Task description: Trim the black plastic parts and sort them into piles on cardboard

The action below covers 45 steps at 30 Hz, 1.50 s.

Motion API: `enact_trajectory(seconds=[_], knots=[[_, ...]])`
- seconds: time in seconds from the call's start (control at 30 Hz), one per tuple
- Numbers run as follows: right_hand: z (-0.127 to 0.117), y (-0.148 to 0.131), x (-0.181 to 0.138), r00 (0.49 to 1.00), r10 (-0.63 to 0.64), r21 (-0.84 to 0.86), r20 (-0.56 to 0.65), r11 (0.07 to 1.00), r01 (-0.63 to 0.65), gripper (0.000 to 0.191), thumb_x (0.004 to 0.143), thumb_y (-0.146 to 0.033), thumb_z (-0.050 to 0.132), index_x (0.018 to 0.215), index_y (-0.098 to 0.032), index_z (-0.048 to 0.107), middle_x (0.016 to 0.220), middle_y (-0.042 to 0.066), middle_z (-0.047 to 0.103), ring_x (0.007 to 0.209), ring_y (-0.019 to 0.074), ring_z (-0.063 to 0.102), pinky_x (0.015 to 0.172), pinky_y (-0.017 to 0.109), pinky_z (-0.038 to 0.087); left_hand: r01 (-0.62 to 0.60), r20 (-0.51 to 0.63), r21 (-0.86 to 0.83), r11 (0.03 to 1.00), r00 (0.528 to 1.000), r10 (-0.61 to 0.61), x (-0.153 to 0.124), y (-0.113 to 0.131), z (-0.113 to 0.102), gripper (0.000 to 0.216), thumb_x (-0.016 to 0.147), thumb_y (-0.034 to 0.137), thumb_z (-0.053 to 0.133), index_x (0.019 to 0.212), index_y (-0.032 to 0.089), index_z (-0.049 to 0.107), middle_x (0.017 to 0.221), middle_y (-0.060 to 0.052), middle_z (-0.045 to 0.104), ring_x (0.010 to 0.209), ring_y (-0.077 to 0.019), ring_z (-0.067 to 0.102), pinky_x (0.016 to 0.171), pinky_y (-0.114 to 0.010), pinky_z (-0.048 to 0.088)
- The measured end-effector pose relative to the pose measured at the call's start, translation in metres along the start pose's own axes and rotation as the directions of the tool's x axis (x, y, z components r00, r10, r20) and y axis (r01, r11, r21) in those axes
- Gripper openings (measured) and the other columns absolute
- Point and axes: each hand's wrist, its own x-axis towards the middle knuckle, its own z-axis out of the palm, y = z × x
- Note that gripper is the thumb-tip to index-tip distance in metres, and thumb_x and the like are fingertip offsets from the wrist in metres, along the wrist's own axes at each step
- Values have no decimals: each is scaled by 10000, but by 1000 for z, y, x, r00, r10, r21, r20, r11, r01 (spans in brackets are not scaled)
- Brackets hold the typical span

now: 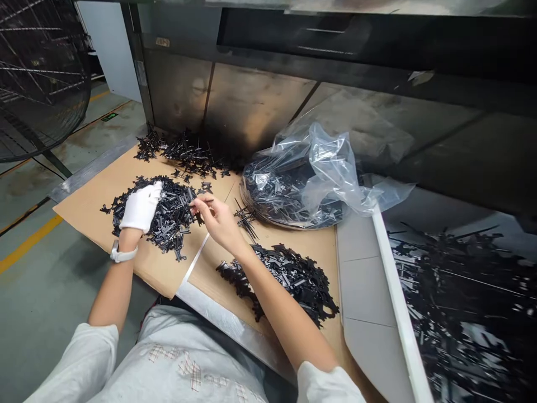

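My left hand (141, 207), in a white glove, rests on a pile of small black plastic parts (170, 224) on the left of the table. Its fingers curl down towards the parts, and whatever they hold is hidden. At the right edge of the same pile, my bare right hand (216, 218) has thumb and forefinger pinched on a small black plastic part, mostly covered by the fingers. Under my right forearm lies a second heap of black parts (293, 280). Thin black sprues (246, 218) lie just beyond my right hand.
Brown cardboard (98, 196) covers the metal-edged table. More black parts (188, 154) lie along the back wall. A clear plastic bag (289, 190) of parts sits at back centre. A white-edged divider (398, 291) separates a bin of black pieces (470, 302). A large fan (42, 78) stands left.
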Motion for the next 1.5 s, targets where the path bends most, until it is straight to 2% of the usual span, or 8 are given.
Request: enact_trajectory(seconds=[0.3,0.57,0.73,0.9,1.07,1.17,1.3,1.5], knots=[[-6,2,-6,955,-133,-240,265,950,199,187,1025,-156,479,887,-201,597,905,65,671,871,194,624,844,342,504,-114,128,382,917,989,70,17,-5,-12,381,928,306,532,1221,192,746,1365,-185,686,1242,-388,619,1062,-496,426],[-7,-1,-15,938,-205,-346,281,889,299,220,1035,-95,413,940,-199,582,913,54,638,804,168,584,741,290,461,-109,100,450,886,992,71,22,1,-29,462,952,511,519,759,163,754,1011,-218,788,1011,-406,704,892,-486,490],[-1,0,-17,939,-232,-378,255,869,318,209,1038,-94,425,958,-193,590,920,60,635,762,162,566,671,269,417,-76,8,-92,993,997,77,-7,15,-16,270,946,351,506,863,215,723,1084,-135,777,1099,-288,693,1045,-397,463],[11,-3,-24,929,-280,-339,242,873,352,239,1012,-44,428,945,-187,607,930,78,635,778,177,574,663,274,425,44,69,-324,945,997,-23,-39,27,15,170,844,325,676,706,237,634,762,-53,714,766,-200,674,760,-274,515],[13,-1,-32,939,-321,-204,126,918,341,214,1039,-114,428,952,-193,606,917,78,647,822,186,624,745,294,504,248,189,-558,792,967,-170,-50,36,27,495,920,531,598,571,241,399,488,39,430,404,-100,395,401,-225,322],[11,2,-36,949,-314,-101,25,944,315,237,1064,-183,407,956,-200,617,916,80,673,846,185,651,779,311,539,376,335,-652,658,922,-194,-53,45,30,599,934,651,519,560,242,290,434,74,295,327,-62,254,329,-202,215],[5,6,-43,960,-271,36,-73,961,274,230,1047,-248,467,921,-200,653,941,98,731,895,196,701,819,349,581,496,487,-692,524,857,-168,-52,57,27,542,973,508,507,573,240,257,418,96,237,311,-49,178,322,-184,199],[-33,25,-55,966,18,222,-257,974,41,284,995,-450,594,920,-198,701,879,72,766,791,189,770,774,364,649,509,486,-662,551,850,-203,-32,41,9,276,910,266,554,685,243,396,448,111,297,330,-77,200,349,-194,201]])
